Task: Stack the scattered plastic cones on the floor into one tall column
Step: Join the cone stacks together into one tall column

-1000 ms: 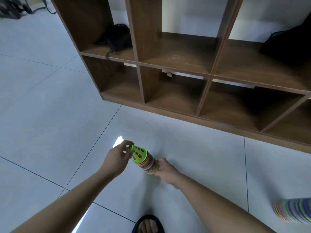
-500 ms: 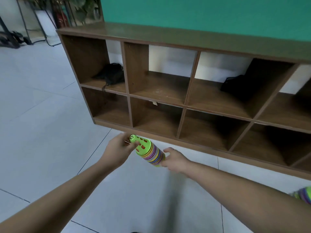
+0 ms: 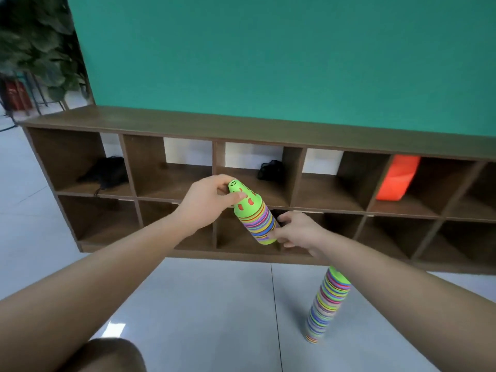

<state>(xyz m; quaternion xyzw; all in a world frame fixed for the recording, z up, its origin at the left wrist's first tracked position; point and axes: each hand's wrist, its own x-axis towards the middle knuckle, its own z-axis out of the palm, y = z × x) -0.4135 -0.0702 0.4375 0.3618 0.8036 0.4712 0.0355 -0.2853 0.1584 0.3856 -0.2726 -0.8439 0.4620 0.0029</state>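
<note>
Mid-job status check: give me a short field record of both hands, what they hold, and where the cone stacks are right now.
left hand: grips the tip of the short cone stack
right hand: holds that stack's base
short cone stack: tilted, lifted in front of the wooden shelf unit, lime cone on top
tall cone column: stands on the floor, its top hidden behind the right forearm
task state: two stacks, not yet joined
</note>
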